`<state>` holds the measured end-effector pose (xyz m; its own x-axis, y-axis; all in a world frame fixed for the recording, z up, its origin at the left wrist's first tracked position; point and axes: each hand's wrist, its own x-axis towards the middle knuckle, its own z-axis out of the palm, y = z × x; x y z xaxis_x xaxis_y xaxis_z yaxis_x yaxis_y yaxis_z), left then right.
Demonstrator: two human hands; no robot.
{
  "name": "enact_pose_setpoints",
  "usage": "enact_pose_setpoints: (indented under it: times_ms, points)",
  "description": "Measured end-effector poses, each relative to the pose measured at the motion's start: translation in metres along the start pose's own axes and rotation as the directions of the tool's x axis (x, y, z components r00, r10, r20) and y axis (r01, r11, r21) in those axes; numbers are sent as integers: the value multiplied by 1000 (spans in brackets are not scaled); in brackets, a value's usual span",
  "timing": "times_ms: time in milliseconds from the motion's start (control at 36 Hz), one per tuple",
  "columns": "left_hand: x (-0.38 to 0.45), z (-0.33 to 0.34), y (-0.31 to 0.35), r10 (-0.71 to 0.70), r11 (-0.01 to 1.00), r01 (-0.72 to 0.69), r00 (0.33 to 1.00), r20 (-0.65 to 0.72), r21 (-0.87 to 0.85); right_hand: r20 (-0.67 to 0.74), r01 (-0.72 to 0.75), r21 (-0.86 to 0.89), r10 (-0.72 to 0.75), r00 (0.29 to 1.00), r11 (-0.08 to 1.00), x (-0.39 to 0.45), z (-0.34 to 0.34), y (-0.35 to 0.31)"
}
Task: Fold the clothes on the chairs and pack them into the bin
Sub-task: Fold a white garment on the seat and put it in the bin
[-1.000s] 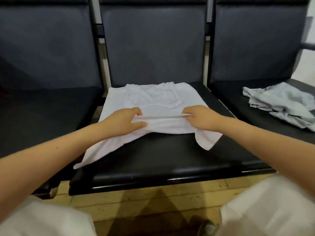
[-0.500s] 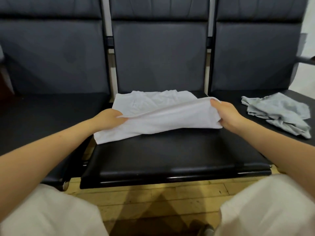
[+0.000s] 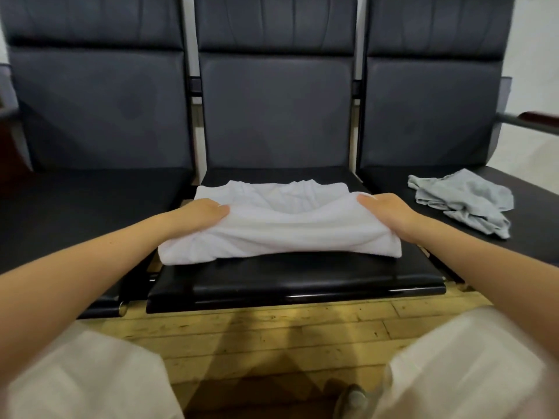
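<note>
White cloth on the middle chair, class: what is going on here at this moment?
A person is folding a white garment on the middle chair's seat. The left hand and the right hand each grip one end of the folded bundle. A crumpled grey garment lies unfolded on the right chair's seat. No bin is in view.

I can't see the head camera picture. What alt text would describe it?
Two bare hands, left hand and right hand, grip the ends of a folded white garment on the middle seat of three dark chairs. A crumpled grey garment lies on the right seat, above a wooden floor.
</note>
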<state>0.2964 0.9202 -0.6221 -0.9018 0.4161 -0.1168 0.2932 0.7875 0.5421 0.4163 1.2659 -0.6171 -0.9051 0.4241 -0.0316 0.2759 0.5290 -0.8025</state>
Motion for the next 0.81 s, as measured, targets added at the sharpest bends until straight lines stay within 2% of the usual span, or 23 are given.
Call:
enact_pose_setpoints:
  times_ms: [111, 222, 333, 444, 556, 639, 806]
  points:
    - [7, -4, -7, 106, 967, -66, 982, -156, 246, -46, -28, -24, 27, 999, 999, 2, -2, 2]
    - [17, -11, -21, 165, 931, -74, 959, -231, 357, -97, -96, -15, 94, 991, 995, 14, -2, 1]
    - [33, -19, -38, 143, 940, -42, 950, -278, 338, -113, -165, 120, 179, 977, 979, 32, 5, -1]
    - [51, -24, -51, 115, 971, -35, 934, -337, 235, -129, -230, 340, 287, 949, 912, 55, 13, -8]
    - [73, -31, -53, 152, 963, -36, 892, -426, 268, -166, -222, 482, 337, 927, 848, 79, 20, -14]
    - [89, -34, -52, 217, 937, -49, 858, -465, 346, -234, -163, 451, 293, 927, 877, 94, 26, -14]
    - [137, -38, -45, 304, 860, -12, 817, -491, 511, -392, -39, 212, 122, 912, 976, 140, 37, -12]
